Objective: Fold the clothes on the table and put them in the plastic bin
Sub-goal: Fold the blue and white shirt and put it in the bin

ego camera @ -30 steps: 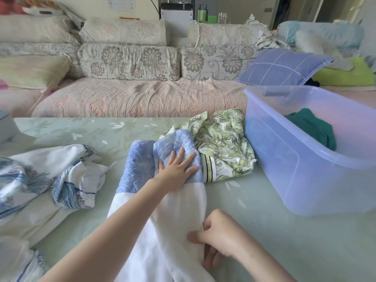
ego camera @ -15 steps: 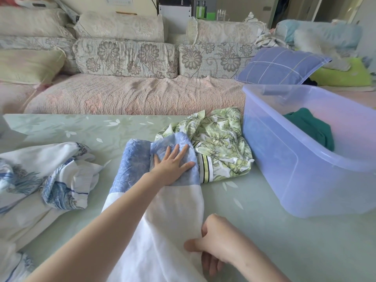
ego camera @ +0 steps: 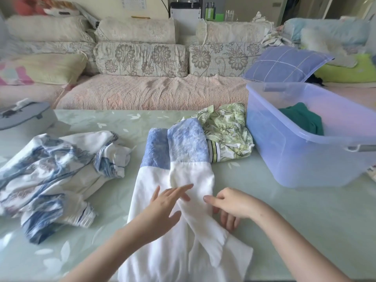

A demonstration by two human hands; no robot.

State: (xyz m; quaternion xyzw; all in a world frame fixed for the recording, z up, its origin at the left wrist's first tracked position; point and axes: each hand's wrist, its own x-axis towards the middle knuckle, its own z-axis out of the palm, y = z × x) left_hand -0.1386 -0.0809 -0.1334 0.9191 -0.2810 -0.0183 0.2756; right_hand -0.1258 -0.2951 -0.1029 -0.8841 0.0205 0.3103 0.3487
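A white garment with a blue top (ego camera: 179, 171) lies lengthwise in the middle of the table, folded into a narrow strip. My left hand (ego camera: 164, 204) lies flat on its white part with fingers straight. My right hand (ego camera: 230, 204) is at the strip's right edge, thumb on top of the cloth and fingers curled down beside the fold. A green leaf-print garment (ego camera: 227, 131) sits bunched behind it. A crumpled white and blue garment (ego camera: 53, 176) lies at the left. The translucent plastic bin (ego camera: 301, 159) stands at the right with a dark green garment (ego camera: 303, 119) inside.
A grey case (ego camera: 24, 117) sits at the table's far left. Behind the table runs a sofa (ego camera: 142, 92) with floral cushions and a blue checked pillow (ego camera: 284, 66). The table's pale green cloth (ego camera: 305, 210) shows between my right arm and the bin.
My left hand has slid from the blue part toward me onto the white part. My right hand has stayed at the fold's right edge. The camera has tilted up a little.
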